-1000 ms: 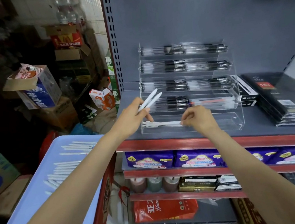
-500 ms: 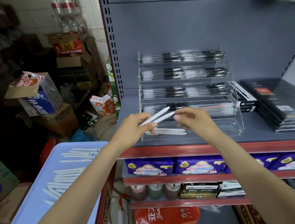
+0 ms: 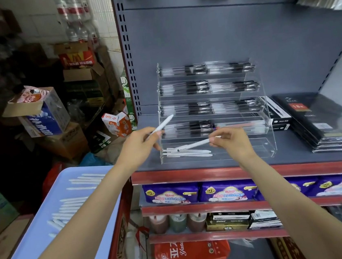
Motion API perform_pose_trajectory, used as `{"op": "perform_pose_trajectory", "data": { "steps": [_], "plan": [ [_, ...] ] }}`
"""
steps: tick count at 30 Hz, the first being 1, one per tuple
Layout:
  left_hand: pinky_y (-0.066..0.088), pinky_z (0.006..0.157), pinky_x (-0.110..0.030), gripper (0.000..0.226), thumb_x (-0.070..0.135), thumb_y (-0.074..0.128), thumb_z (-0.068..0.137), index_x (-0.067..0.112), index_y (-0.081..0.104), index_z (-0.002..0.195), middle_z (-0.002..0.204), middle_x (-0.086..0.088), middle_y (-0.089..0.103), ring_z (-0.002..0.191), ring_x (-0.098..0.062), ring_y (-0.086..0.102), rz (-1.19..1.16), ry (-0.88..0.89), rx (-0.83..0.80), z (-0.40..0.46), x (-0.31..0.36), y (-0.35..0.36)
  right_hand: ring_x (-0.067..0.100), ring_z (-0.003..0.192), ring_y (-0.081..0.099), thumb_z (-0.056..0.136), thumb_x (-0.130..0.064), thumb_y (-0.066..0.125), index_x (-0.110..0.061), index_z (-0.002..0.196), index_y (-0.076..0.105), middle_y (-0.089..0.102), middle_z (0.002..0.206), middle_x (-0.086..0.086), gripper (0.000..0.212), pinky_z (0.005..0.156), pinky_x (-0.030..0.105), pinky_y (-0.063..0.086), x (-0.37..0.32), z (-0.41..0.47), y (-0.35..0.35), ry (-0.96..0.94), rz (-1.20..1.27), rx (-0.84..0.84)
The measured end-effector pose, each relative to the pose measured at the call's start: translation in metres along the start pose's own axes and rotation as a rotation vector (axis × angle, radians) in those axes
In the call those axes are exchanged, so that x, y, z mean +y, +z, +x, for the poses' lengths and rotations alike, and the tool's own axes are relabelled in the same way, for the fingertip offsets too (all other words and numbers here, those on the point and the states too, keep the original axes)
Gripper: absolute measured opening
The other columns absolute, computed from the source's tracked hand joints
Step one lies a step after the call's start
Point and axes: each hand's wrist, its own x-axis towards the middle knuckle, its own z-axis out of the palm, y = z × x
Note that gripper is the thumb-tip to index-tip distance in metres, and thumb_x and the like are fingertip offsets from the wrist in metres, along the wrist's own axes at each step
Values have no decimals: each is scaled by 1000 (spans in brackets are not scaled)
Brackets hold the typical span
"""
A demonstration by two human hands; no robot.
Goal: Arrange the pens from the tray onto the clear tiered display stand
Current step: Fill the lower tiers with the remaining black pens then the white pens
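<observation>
Right hand point(image 3: 230, 141) pinching a white pen point(image 3: 193, 144) slanted over the clear stand's point(image 3: 270, 139) open bottom tier, above two laid pens point(image 3: 187, 154). Left hand point(image 3: 139, 146) gripping another pen point(image 3: 161, 126) at the stand's left edge. More pens point(image 3: 68, 207) on the blue tray point(image 3: 30, 247), lower left.

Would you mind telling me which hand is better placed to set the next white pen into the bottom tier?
The right hand: its white pen already slants over the bottom tier, tip near the pens lying there. The left hand holds its pen pointing up, left of the stand.
</observation>
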Motion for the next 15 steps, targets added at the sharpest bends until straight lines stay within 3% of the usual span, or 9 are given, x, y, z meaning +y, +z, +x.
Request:
{"op": "perform_pose_trajectory", "data": {
  "steps": [4, 8, 11, 13, 15],
  "plan": [
    [24, 40, -19, 28, 11, 37, 98, 20, 64, 102, 57, 11, 62, 39, -8, 31, -37, -14, -42, 2, -1, 6, 10, 66, 56, 80, -8, 71, -9, 80, 73, 63, 68, -1, 2, 59, 6, 40, 6, 4, 10, -39, -340, -62],
    [26, 41, -17, 23, 11, 43, 97, 18, 63, 106, 71, 7, 67, 39, -6, 33, -43, 19, -64, 0, 0, 8, 10, 70, 57, 79, -8, 73, -7, 80, 74, 64, 72, 0, 3, 54, -1, 37, 7, 9, 14, -43, -473, -117],
    [25, 40, -16, 22, 12, 44, 96, 17, 63, 108, 75, 4, 69, 39, -6, 32, -67, 11, -51, 0, -1, 7, 4, 63, 54, 78, -10, 74, -9, 80, 75, 62, 67, -6, 2, 53, 4, 38, 3, 13, 14, -6, -513, -155],
    [26, 41, -16, 21, 12, 46, 96, 17, 62, 109, 76, 3, 70, 39, -6, 32, -79, 7, -49, -1, -2, 7, 9, 67, 57, 78, -10, 74, -10, 80, 75, 63, 69, -3, 3, 61, 16, 42, 2, 16, 15, 11, -543, -166],
    [27, 43, -15, 19, 15, 49, 95, 15, 61, 109, 78, 2, 70, 38, -4, 34, -92, 8, -58, -3, -1, 8, 10, 68, 57, 78, -9, 73, -10, 83, 75, 64, 73, -1, 5, 62, 16, 41, 1, 17, 16, 10, -561, -181]
  ]
}}
